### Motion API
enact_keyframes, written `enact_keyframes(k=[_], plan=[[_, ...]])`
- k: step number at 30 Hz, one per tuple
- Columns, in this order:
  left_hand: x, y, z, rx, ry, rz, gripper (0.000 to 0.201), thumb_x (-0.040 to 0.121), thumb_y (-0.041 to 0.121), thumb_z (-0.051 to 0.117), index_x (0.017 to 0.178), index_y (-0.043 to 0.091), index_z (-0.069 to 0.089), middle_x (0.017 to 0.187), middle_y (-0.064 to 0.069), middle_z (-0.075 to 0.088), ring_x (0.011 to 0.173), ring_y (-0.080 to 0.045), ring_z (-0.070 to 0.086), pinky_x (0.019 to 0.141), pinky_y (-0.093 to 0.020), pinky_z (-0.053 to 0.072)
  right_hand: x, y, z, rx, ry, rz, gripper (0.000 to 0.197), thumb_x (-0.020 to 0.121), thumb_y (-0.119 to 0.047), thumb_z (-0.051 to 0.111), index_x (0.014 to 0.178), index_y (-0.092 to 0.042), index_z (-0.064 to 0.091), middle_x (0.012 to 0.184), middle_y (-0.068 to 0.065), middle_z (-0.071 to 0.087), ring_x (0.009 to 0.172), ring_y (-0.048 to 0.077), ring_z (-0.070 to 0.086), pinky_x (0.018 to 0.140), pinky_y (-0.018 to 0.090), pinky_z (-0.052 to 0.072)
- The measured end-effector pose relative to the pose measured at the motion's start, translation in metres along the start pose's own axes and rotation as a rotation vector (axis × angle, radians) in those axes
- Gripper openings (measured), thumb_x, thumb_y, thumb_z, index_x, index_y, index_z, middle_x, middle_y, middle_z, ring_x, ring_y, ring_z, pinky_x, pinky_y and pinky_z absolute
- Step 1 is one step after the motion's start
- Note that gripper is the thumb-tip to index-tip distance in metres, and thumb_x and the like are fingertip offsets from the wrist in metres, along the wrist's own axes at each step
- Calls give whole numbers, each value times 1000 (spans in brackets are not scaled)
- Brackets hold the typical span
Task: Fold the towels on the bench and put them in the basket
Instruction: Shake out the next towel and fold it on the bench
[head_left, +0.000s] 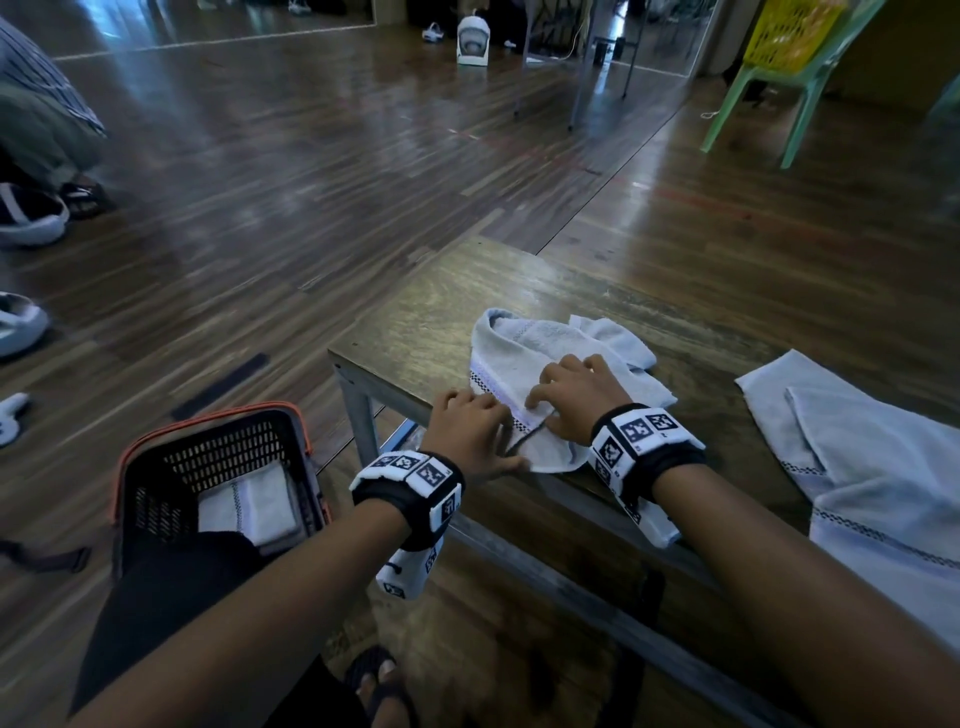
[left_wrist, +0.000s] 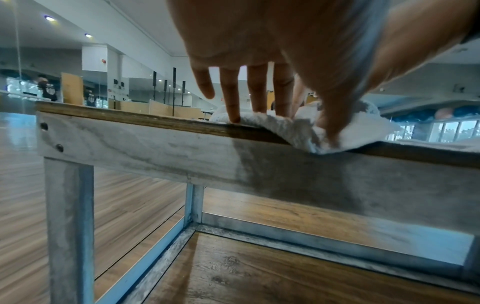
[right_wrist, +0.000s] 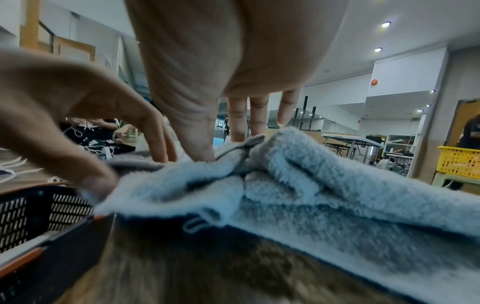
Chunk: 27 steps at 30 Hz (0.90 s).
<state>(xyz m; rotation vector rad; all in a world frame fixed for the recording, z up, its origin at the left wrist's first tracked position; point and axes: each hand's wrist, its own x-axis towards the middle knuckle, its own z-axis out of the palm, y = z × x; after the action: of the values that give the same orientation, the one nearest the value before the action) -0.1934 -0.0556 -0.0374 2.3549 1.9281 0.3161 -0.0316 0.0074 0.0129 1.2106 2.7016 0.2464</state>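
- Two hands work one towel (head_left: 524, 364) at the centre of the head view, on the bench (head_left: 415, 317) near its front edge.
- My left hand (head_left: 470, 431) has its fingers spread and nearly straight, tips pressing the towel's near corner; the left wrist view shows that corner hanging slightly over the bench edge.
- My right hand (head_left: 576, 397) has its fingers bent down onto the cloth just beside the left; I cannot tell whether they pinch a fold or only press.
- A second towel (head_left: 857, 457) lies partly folded at the right of the frame, well apart.
- My basket (head_left: 156, 447), lower left on the floor, holds one folded towel (head_left: 249, 501).
- Risk, as I judge it: the overhanging corner could slide off if I ease the pressure.
- Bunched layers under my right hand could set a crooked fold.
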Motion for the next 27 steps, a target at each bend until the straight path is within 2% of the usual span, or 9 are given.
enact_keyframes(k=[5, 8, 14, 16, 18, 20, 22, 24, 27], plan=[[-4, 0, -3, -92, 80, 53, 20, 81, 46, 60, 88, 29, 67, 105, 14, 64, 123, -14, 40, 101, -34, 7, -1, 0, 6, 27, 13, 60, 29, 89, -29, 52, 117, -35, 57, 121, -6, 58, 118, 19, 44, 102, 39, 24], [-4, -3, -14, -174, 118, 29, 12, 84, 38, 59, 87, 28, 65, 103, 13, 65, 127, -11, 38, 99, -33, 5, -6, 0, 3, 105, 69, 107, 21, 91, -34, 48, 106, -35, 62, 113, -8, 62, 115, 17, 46, 101, 39, 23], [6, 5, -68, -281, 356, 46, 6, 85, 23, 58, 90, 25, 61, 88, 11, 65, 101, -12, 57, 85, -28, 13, -30, 18, -36, 445, 206, 224, 13, 90, -38, 53, 94, -29, 61, 102, -9, 63, 109, 17, 50, 99, 39, 23], [12, 13, -97, -308, 421, 73, 9, 86, 26, 53, 89, 26, 61, 85, 13, 63, 95, -13, 59, 86, -32, 17, -43, 29, -66, 599, 290, 268, 6, 87, -34, 59, 82, -32, 58, 89, -12, 61, 101, 18, 56, 98, 43, 30], [17, 26, -130, -351, 498, 107, 15, 85, 32, 48, 87, 26, 61, 80, 16, 61, 89, -14, 61, 84, -35, 22, -58, 43, -99, 738, 374, 328, 16, 83, -32, 65, 72, -37, 54, 78, -19, 60, 92, 15, 59, 96, 48, 36], [22, 43, -167, -392, 572, 147, 18, 83, 35, 47, 84, 26, 61, 77, 16, 60, 84, -15, 63, 83, -36, 27, -74, 56, -130, 847, 483, 351, 17, 78, -28, 70, 69, -37, 59, 77, -17, 64, 87, 15, 61, 93, 50, 41], [25, 60, -202, -463, 646, 220, 19, 82, 39, 47, 81, 25, 60, 73, 15, 60, 76, -15, 65, 83, -42, 41, -91, 66, -157, 946, 528, 348, 7, 78, -21, 72, 78, -25, 66, 81, 1, 69, 82, 20, 61, 85, 46, 47], [27, 76, -235, -551, 689, 270, 17, 81, 40, 50, 79, 26, 58, 70, 12, 62, 71, -17, 64, 77, -40, 49, -107, 71, -179, 1021, 516, 312, 15, 80, -15, 71, 87, -2, 69, 82, 15, 66, 76, 20, 57, 74, 36, 45], [27, 98, -274, -608, 713, 295, 22, 79, 41, 52, 80, 21, 61, 69, 10, 62, 69, -15, 62, 72, -32, 50, -131, 74, -201, 1098, 517, 281, 18, 83, -14, 67, 96, -1, 69, 88, 8, 69, 75, 6, 62, 72, 24, 44]])
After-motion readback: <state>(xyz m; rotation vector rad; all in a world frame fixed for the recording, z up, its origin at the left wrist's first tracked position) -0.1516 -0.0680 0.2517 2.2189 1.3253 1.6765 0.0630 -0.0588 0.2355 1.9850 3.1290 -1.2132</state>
